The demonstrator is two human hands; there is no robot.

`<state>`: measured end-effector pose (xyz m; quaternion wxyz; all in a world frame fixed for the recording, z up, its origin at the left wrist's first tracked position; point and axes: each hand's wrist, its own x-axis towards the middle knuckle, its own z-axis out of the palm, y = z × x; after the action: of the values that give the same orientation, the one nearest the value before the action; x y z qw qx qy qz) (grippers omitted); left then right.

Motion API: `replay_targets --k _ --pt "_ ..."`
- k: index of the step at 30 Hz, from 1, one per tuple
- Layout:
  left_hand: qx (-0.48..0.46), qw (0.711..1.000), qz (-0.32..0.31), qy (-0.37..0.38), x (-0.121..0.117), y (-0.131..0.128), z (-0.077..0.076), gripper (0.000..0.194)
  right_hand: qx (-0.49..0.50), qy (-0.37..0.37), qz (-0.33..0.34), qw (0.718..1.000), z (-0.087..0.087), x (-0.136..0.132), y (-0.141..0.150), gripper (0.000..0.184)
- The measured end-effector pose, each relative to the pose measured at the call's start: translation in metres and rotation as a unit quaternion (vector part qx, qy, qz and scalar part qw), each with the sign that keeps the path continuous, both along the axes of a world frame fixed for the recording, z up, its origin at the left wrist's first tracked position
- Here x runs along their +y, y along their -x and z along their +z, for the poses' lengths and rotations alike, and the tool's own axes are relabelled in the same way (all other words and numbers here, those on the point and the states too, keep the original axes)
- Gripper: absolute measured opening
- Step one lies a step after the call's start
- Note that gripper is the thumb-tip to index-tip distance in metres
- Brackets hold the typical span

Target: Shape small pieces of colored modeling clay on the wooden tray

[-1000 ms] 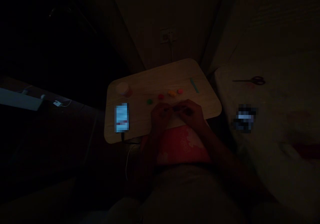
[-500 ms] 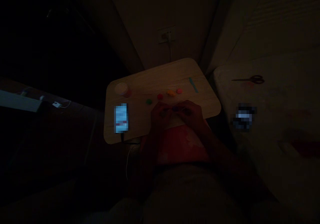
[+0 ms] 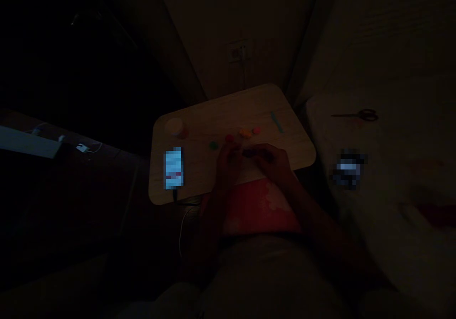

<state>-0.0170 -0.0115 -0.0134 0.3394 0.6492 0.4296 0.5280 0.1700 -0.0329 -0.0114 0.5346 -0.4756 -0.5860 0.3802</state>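
In dim light, a pale surface spreads across the right side. Left of it stands the wood-grain tabletop, with red patterned fabric below its near edge. The left hand is curled over the near edge; whether it grips anything, I cannot tell. The right hand seems to pinch something between thumb and fingers. Scissors lie on the pale surface. At the tabletop's left are a blurred lit screen and, farther back, a lidded container; a teal strip lies far right. Just beyond the hands sit a yellow-orange lump, then green, red and pink ones. Smallest, the dark piece is at the right fingertips, between the hands. It looks soft, so light, even pressure, with small turns between presses, should suit; hold it clear of the other colours.
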Motion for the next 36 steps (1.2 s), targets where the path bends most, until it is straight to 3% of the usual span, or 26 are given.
replay_targets --k 3,5,13,21,32,36 --pt "0.010 0.999 -0.050 0.010 -0.001 -0.001 0.000 0.035 0.000 0.008 -0.008 1.000 -0.002 0.002 -0.001 0.026" --pt "0.031 0.998 -0.050 0.001 -0.002 -0.002 0.001 0.037 -0.011 0.008 -0.003 1.000 -0.002 0.003 -0.001 0.027" --pt "0.129 0.990 0.017 -0.045 -0.001 -0.001 0.000 0.023 -0.187 -0.101 -0.040 0.976 -0.004 0.009 0.000 0.018" --pt "0.260 0.959 0.088 -0.068 0.000 -0.003 -0.010 0.029 -0.258 -0.106 -0.039 0.959 -0.005 0.011 0.003 0.025" --pt "0.276 0.955 0.090 -0.067 -0.003 -0.006 -0.006 0.035 -0.277 -0.101 -0.026 0.955 0.000 0.010 0.004 0.029" --pt "0.215 0.969 0.083 -0.089 -0.004 -0.003 -0.002 0.041 -0.272 -0.106 -0.027 0.956 -0.001 0.010 0.004 0.032"
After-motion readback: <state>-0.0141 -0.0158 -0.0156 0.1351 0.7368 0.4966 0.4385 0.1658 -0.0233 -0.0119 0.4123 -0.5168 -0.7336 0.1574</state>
